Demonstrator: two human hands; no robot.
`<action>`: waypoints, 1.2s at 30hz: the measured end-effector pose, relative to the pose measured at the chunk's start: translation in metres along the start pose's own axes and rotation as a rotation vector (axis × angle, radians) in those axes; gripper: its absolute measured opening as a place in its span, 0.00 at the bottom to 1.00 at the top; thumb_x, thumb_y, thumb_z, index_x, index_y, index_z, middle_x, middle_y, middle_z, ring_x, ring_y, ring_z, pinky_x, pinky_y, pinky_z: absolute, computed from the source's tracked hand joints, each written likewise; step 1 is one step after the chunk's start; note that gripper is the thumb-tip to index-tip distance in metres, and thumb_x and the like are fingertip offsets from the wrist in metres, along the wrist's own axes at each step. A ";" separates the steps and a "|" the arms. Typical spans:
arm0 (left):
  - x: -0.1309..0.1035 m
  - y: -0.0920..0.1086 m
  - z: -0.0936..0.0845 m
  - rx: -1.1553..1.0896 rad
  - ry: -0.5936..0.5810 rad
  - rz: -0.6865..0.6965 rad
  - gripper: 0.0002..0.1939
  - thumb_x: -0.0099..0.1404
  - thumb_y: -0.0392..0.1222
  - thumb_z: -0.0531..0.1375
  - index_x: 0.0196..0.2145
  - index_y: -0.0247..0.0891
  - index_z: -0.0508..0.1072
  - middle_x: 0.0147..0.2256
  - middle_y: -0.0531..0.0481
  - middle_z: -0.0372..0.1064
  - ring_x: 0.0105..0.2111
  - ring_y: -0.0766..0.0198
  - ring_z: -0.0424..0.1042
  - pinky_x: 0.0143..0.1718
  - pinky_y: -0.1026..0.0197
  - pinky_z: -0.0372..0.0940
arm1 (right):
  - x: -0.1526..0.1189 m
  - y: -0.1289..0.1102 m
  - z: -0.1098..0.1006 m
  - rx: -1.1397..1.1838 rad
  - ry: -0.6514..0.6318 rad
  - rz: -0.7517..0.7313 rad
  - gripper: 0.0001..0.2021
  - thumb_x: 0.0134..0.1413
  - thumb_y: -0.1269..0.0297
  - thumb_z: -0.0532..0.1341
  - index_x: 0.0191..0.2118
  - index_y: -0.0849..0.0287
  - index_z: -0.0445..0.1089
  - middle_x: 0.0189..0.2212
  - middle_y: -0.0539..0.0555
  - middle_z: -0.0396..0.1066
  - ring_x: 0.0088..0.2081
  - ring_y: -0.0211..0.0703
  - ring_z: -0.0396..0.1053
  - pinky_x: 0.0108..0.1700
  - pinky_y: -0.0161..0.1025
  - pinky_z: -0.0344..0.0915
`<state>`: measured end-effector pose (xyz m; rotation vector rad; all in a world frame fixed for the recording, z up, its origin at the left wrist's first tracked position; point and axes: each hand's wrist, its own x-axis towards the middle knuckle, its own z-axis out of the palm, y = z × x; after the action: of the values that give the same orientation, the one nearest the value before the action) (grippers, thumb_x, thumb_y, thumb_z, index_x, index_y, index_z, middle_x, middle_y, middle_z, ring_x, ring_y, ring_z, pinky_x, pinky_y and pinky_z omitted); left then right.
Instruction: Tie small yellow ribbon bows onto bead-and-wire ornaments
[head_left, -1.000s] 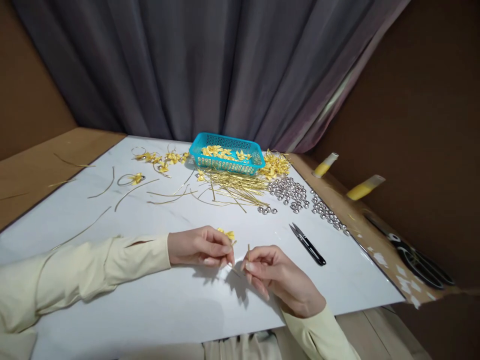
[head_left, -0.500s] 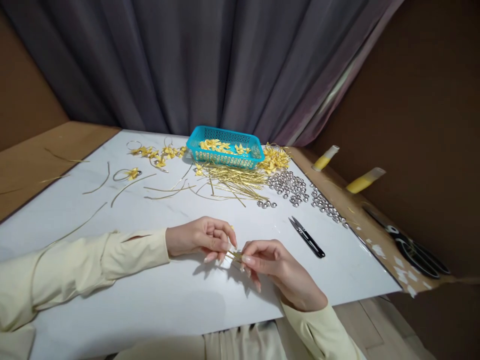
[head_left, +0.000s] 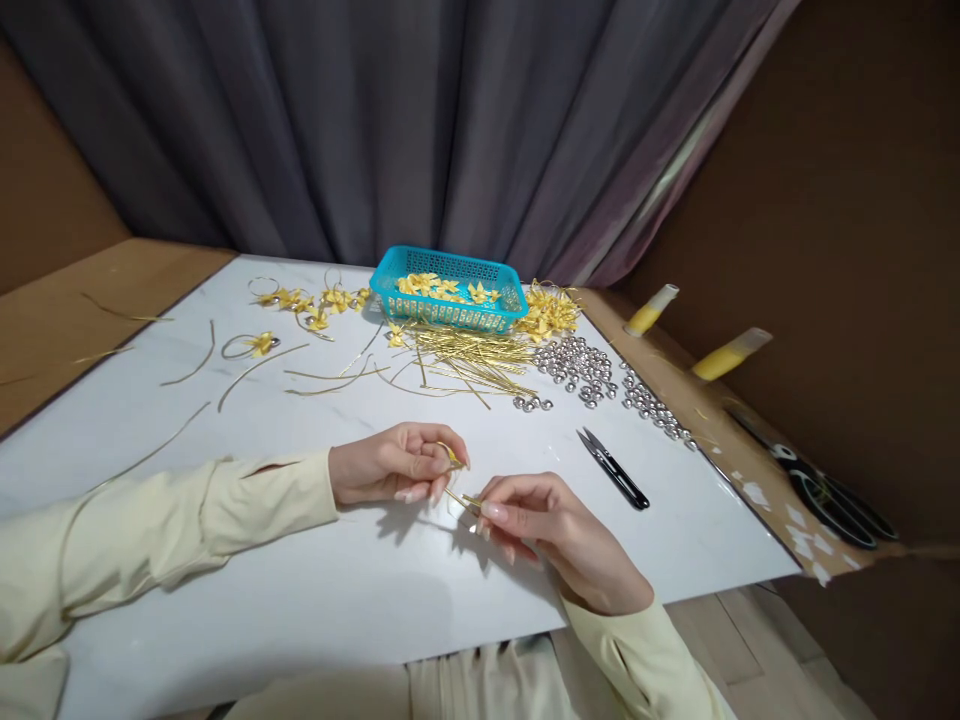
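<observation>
A dark gray curtain is hanging behind a white tabletop, where a teal basket is holding yellow ribbon pieces near the far edge. Gold strips are lying piled in front of it, a yellow cluster is resting beside its right end, and silver beads are spreading toward the right edge. Finished-looking yellow ornaments and loose gold strands are occupying the far left. Black snips are lying near the right hand, just beyond it, while large scissors and two yellow-filled tubes are sitting off the white surface at right. In the foreground, the left hand is pinching a thin gold strand between thumb and fingers, its fingertips partly hiding a yellow bit. The right hand is pinching the strand's near end, so the piece is bridging the narrow gap between the two hands, above the tabletop.
</observation>
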<state>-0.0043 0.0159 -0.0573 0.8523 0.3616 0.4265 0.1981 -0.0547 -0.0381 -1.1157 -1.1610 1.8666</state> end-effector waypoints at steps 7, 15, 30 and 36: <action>0.001 -0.001 -0.001 0.200 -0.081 -0.123 0.16 0.52 0.41 0.68 0.35 0.31 0.72 0.20 0.52 0.71 0.15 0.73 0.65 0.16 0.72 0.58 | 0.001 0.000 0.000 -0.038 -0.005 0.015 0.11 0.43 0.62 0.66 0.22 0.66 0.73 0.19 0.51 0.65 0.19 0.29 0.55 0.20 0.32 0.43; 0.002 -0.002 0.000 0.350 -0.047 -0.163 0.11 0.53 0.42 0.67 0.29 0.31 0.71 0.21 0.52 0.72 0.16 0.74 0.65 0.19 0.72 0.59 | 0.000 -0.001 0.001 -0.077 -0.031 0.026 0.11 0.43 0.61 0.67 0.23 0.66 0.73 0.16 0.47 0.60 0.18 0.27 0.50 0.21 0.33 0.40; 0.002 0.000 -0.001 0.453 -0.066 -0.185 0.11 0.53 0.43 0.66 0.28 0.32 0.75 0.21 0.53 0.71 0.17 0.75 0.63 0.21 0.71 0.58 | 0.000 0.004 -0.002 -0.063 -0.031 0.000 0.10 0.40 0.62 0.69 0.25 0.64 0.75 0.22 0.49 0.68 0.25 0.31 0.59 0.30 0.31 0.55; 0.003 0.000 -0.002 0.384 -0.046 -0.168 0.11 0.53 0.43 0.66 0.28 0.31 0.75 0.20 0.52 0.70 0.16 0.75 0.61 0.20 0.71 0.57 | -0.001 0.001 0.001 -0.046 0.005 -0.004 0.09 0.40 0.62 0.69 0.24 0.64 0.75 0.21 0.50 0.69 0.24 0.31 0.59 0.29 0.32 0.55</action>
<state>-0.0030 0.0187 -0.0588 1.1936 0.4768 0.1816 0.1981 -0.0563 -0.0384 -1.1422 -1.2084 1.8412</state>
